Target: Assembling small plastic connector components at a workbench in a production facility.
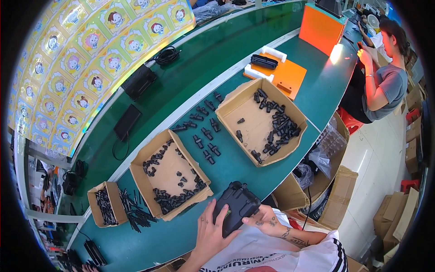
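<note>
A black hard plastic case [242, 204] with ribbed corners is held up close to my body, at the near edge of the green table. My left hand [214, 231] grips its left side, fingers spread over the face beside a small green mark. On the right side, my right hand [267, 221] closes around the lower corner, thumb against the case. Beyond the case, several black plastic fittings [207, 133] stand in loose rows on the table. Two shallow cardboard boxes flank them: the left box [206, 196] and the larger right box [235, 97] hold more small black parts.
A small carton [120, 204] holds thin black rods, with more rods [136, 213] spilled beside it. An orange board [294, 75] with white blocks lies at the far right. Below the table's right edge is an open carton [290, 195] of plastic bags. A seated co-worker [385, 81] is at right.
</note>
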A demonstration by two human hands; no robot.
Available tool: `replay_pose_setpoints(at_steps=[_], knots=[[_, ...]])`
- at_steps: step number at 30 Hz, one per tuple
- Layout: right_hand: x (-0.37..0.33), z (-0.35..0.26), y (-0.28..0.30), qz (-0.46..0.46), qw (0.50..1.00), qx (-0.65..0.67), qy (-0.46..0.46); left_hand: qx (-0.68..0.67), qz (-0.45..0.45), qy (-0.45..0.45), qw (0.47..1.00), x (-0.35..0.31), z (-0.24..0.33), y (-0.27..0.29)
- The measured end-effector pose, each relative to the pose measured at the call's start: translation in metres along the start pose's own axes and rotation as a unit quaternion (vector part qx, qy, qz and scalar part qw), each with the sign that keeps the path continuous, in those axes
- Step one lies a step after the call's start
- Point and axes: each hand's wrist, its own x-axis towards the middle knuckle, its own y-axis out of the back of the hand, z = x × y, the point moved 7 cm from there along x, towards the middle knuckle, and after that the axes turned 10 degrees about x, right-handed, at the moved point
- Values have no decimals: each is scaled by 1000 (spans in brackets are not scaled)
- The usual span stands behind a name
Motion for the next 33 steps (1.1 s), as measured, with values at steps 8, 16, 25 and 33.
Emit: replay_pose_setpoints(at_steps=[8,16,25,33], knots=[[4,-45,8,-137,832,-537,31,76,5,-25,997,10,-20,-5],[69,-148,-62,-157,756,-594,228,122,16,-17,992,16,-37,-2],[263,-136,-98,-290,513,-773,236,0,154,-162,975,26,24,9],[283,-125,-97,-285,523,-783,180,-38,160,-118,979,25,14,1]])
